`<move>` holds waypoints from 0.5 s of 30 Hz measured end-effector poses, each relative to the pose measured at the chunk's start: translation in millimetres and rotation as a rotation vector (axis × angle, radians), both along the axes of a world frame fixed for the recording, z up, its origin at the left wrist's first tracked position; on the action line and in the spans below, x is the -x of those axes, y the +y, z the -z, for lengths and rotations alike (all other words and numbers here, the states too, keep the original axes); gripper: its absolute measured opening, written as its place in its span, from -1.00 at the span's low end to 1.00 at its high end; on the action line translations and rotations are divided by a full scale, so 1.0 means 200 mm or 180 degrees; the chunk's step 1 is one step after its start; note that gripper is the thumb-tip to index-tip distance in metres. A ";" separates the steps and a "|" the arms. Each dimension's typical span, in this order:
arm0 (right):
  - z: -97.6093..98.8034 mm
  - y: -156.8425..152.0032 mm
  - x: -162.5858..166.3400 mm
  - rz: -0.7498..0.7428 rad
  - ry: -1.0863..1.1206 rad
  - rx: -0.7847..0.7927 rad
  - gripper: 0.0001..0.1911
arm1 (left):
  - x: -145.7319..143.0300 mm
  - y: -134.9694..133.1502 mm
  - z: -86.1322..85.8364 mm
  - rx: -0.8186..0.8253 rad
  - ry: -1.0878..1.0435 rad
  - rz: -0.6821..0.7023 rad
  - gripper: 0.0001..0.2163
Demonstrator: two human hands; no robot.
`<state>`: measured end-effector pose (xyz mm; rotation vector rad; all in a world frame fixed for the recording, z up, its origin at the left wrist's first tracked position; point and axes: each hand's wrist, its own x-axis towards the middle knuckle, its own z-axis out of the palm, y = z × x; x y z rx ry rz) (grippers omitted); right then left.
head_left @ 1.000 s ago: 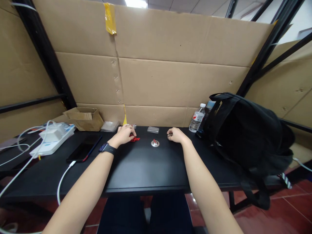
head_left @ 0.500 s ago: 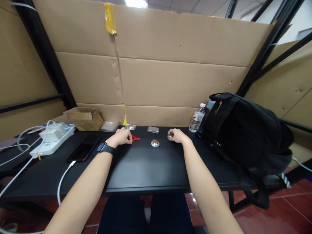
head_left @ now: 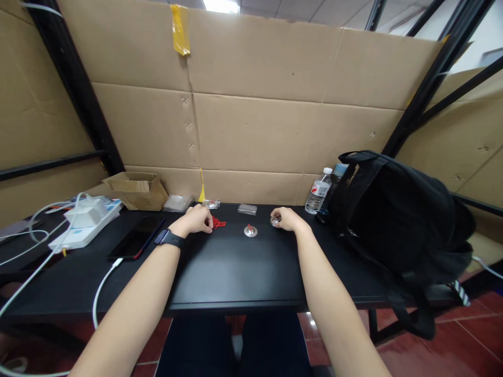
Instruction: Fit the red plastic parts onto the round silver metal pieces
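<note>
My left hand (head_left: pixel 198 219), a dark watch on its wrist, rests on the table with curled fingers at a small heap of red cord (head_left: pixel 219 223). Its fingertips are partly hidden, but they appear closed on the cord's left end. Between my hands lies a small round metal cymbal (head_left: pixel 250 231) with a red cord loop at its centre. My right hand (head_left: pixel 286 219) has its fingers closed around the rim of another small metal cymbal (head_left: pixel 274 221), which stays at table level and is partly covered by the fingers.
Behind the cord lie small clear packets (head_left: pixel 212 203) and a clear plastic box (head_left: pixel 247 209). A phone (head_left: pixel 137 238), power strip (head_left: pixel 84 225) and paper box (head_left: pixel 137 191) are at left. At right stand a water bottle (head_left: pixel 318 191) and black backpack (head_left: pixel 401 220). Cardboard (head_left: pixel 259 131) walls the back.
Both hands keep almost the same place. The right fingers have shifted slightly on the cymbal, and the whole view has moved a little.
</note>
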<state>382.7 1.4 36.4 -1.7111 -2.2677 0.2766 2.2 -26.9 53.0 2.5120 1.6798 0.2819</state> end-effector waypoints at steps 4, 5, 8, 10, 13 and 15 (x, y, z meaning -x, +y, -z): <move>-0.01 -0.01 0.01 0.0006 0.0022 -0.0010 -0.55 | -0.01 0.00 -0.01 -0.0120 -0.0015 -0.0005 -0.86; -0.01 -0.01 0.01 0.0000 0.0019 -0.0022 -0.56 | -0.01 0.00 0.00 -0.0075 0.0010 -0.0008 -0.86; -0.02 -0.02 0.01 -0.0018 -0.0001 -0.0079 -0.57 | -0.01 -0.01 0.01 0.0072 0.0073 0.0015 -0.89; -0.03 -0.03 0.02 -0.0027 0.0012 -0.0132 -0.56 | -0.01 -0.01 0.01 0.0179 0.0064 0.0021 -0.89; -0.05 -0.04 0.04 -0.0100 0.0081 -0.0274 -0.58 | -0.02 -0.02 0.01 0.0194 0.0101 0.0055 -0.87; -0.07 -0.05 0.06 -0.0195 0.0164 -0.0405 -0.60 | -0.04 -0.03 0.01 0.0086 0.0166 0.0116 -0.86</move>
